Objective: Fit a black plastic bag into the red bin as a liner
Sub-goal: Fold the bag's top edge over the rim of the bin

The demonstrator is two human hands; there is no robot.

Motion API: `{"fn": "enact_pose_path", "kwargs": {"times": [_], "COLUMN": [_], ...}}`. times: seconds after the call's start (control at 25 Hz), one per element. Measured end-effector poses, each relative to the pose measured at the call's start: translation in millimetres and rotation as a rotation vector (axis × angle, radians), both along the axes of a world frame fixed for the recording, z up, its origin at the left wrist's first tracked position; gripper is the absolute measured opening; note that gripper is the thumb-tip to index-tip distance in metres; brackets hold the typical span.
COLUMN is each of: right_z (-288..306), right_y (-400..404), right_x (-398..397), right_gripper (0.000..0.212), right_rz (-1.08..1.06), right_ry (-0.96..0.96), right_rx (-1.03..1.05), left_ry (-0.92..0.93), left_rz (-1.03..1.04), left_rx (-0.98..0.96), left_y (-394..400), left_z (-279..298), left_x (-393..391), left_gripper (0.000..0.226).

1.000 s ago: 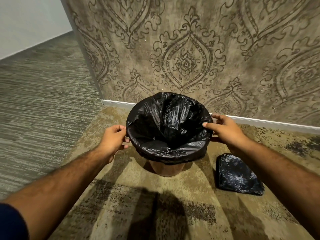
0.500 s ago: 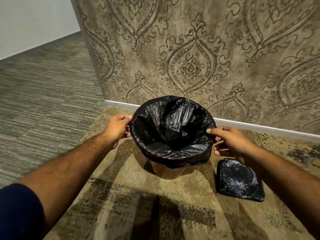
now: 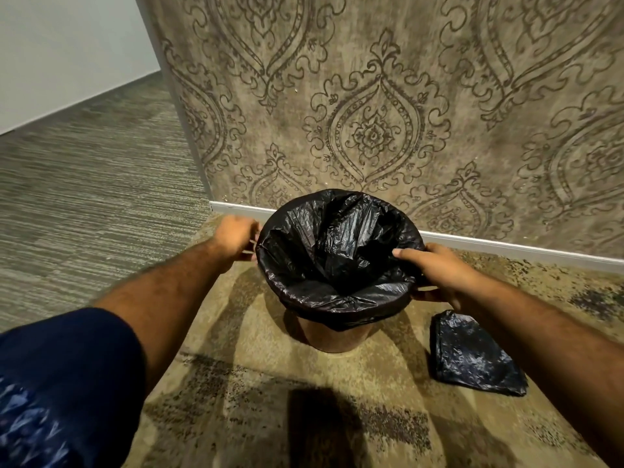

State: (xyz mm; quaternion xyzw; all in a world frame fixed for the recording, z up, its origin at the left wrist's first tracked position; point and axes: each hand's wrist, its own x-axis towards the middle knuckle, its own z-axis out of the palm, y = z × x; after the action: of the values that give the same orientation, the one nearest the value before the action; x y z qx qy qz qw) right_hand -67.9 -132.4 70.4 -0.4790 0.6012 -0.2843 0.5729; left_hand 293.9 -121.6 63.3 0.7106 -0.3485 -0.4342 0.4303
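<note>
A black plastic bag lines the small bin, its mouth folded down over the rim all round. Only the bin's lower reddish-brown wall shows below the fold. My left hand is at the bag's left edge, fingers curled on the folded plastic. At the right edge, my right hand has its thumb on top of the rim and its fingers under the fold. The bin stands on the rug close to the wall.
A folded stack of black bags lies on the rug to the right of the bin. The patterned wall with a white skirting board stands just behind. Grey carpet stretches to the left.
The camera has shifted, so bin and hands sit lower and further right in view. Both hands stay on the bag's folded edge; the right thumb now lies on top of the rim.
</note>
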Motion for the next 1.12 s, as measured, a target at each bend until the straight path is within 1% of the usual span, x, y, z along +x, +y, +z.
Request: {"fn": "enact_pose_path", "kwargs": {"times": [0.04,0.08,0.16,0.2,0.32,0.4,0.48,0.56,0.6,0.68,0.76,0.84,0.92,0.96,1.04,1.12], "right_z": [1,1,-2,-4,-5,-3,-1,6,10,17,19,18,15,14,12,10], "right_y": [-1,-3,-4,-4,-2,-3,-5,-5,-4,-2,-2,-3,-4,-4,-2,-1], "right_x": [2,3,4,3,-2,-6,-11,-14,-16,-19,-23,-25,-26,-25,-20,-14], "right_gripper": [0.034,0.034,0.033,0.033,0.033,0.042,0.054,0.055,0.05,0.039,0.032,0.037,0.044,0.044,0.036,0.028], "right_rz": [-0.012,-0.027,-0.054,-0.061,-0.039,-0.031,-0.012,0.041,0.075,0.134,0.163,0.172,0.161,0.153,0.139,0.094], "right_ry": [-0.005,-0.006,-0.009,-0.008,-0.009,-0.032,-0.008,0.043,0.059,0.064,0.06,0.059,0.047,0.039,0.033,0.03], "right_rx": [0.004,0.011,0.027,0.033,0.046,0.066,0.077,0.091,0.106,0.146,0.188,0.229,0.265,0.278,0.296,0.282], "left_ry": [0.033,0.026,-0.011,-0.006,0.077,0.128,0.175,0.199,0.206,0.211,0.193,0.218,0.287,0.308,0.308,0.321], "left_rz": [-0.013,-0.038,-0.036,-0.001,0.143,0.223,0.255,0.258,0.238,0.168,0.107,0.058,-0.028,-0.08,-0.184,-0.246], "left_rx": [-0.011,-0.011,-0.031,-0.049,-0.081,-0.067,-0.06,-0.05,-0.046,-0.044,-0.03,-0.002,0.039,0.053,0.057,0.046], "left_y": [-5,-8,-13,-15,-18,-18,-17,-11,-8,-4,1,10,21,27,37,42], "left_z": [9,15,19,17,6,-2,-9,-11,-11,-15,-17,-20,-18,-17,-16,-13], "left_x": [-2,-4,-12,-15,-21,-22,-23,-26,-26,-20,-11,-2,5,7,11,12], "left_gripper": [0.028,0.028,0.018,0.013,0.017,0.006,0.009,0.007,0.011,0.026,0.035,0.031,0.032,0.031,0.02,0.01]}}
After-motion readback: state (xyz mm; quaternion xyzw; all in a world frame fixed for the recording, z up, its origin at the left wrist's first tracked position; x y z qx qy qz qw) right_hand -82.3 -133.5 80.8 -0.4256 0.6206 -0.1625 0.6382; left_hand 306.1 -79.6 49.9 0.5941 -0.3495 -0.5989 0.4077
